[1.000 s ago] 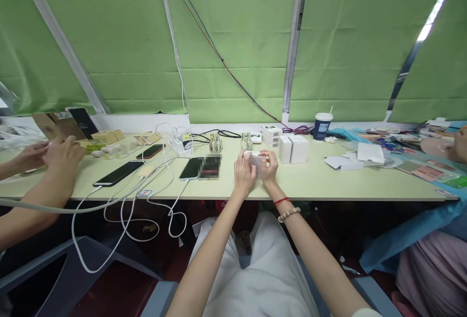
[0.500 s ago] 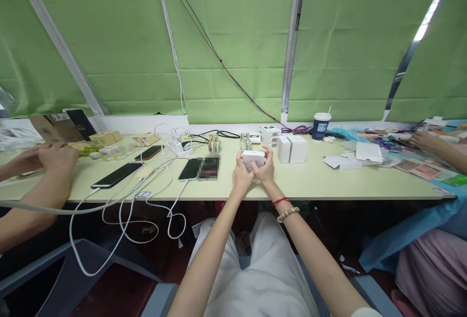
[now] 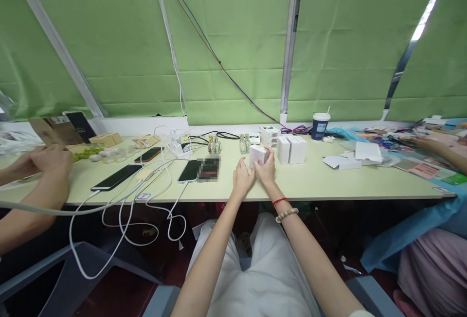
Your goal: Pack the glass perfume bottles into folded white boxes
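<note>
Pinched between the thumb and fingers of the right hand point(image 3: 267, 168), a small white carton point(image 3: 257, 155) is held at an angle at the middle of the table point(image 3: 346, 183); whether its underside is rested on the tabletop cannot be told. By the left hand point(image 3: 242, 178), just beside it, a loose curl is formed, with the thumb parted from the fingers; whether the carton is touched by the thumb cannot be told. A red cord point(image 3: 280, 202) and a beaded bracelet point(image 3: 286, 215) are worn on the right wrist. Behind the carton, small glass bottles point(image 3: 242, 144) are placed, and to its right two taller white boxes point(image 3: 298, 150) are stood side by side. Farther left, a phone point(image 3: 188, 171) is laid flat, with a white cable point(image 3: 177, 202) plugged in.
</note>
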A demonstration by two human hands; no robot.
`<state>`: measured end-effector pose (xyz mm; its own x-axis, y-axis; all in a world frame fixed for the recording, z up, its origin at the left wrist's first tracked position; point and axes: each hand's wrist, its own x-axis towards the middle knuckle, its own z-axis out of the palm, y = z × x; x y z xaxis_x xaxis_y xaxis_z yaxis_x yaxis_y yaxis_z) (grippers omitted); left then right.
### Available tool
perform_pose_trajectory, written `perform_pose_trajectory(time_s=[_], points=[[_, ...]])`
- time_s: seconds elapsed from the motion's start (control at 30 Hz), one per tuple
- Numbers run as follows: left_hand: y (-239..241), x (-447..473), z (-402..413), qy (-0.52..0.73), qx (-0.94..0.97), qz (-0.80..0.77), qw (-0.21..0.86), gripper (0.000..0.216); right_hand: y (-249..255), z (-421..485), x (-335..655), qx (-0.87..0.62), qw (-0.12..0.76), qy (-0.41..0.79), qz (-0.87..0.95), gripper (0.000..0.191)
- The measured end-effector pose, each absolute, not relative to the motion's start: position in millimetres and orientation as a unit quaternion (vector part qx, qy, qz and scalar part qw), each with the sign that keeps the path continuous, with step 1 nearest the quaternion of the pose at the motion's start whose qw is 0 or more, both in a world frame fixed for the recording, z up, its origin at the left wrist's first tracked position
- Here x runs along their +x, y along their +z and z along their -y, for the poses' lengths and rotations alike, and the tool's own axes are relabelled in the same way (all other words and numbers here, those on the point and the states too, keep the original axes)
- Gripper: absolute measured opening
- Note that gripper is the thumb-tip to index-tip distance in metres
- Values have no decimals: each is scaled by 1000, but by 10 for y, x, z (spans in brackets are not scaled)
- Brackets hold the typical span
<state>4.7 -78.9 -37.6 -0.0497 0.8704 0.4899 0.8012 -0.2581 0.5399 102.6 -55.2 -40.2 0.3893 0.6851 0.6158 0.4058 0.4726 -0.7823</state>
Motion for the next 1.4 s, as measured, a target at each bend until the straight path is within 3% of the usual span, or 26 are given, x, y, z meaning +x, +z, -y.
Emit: perform_pose_trajectory(time_s=[0.2,0.47,0.67,1.03,1.2,1.4], points=[[-367,38,793,364,698,-614,55,49,-557,424,1081,-581,596,159,531,82],[-397,32,765,327,720,-611,45,21,-675,332,1081,-602,555,138,557,67],[-415,-3,743,331,733,-591,60,30,-687,342,1102,-537,544,187,617,32],[-439,-10,738,334,734,-586,84,32,-630,389,1136,-575,605,124,537,55],[-413,-7,744,348,717,-596,98,26,-563,432,1155,-603,656,71,448,35],[-408,-10,747,354,714,-596,104,25,-503,480,1160,-579,662,41,474,8]])
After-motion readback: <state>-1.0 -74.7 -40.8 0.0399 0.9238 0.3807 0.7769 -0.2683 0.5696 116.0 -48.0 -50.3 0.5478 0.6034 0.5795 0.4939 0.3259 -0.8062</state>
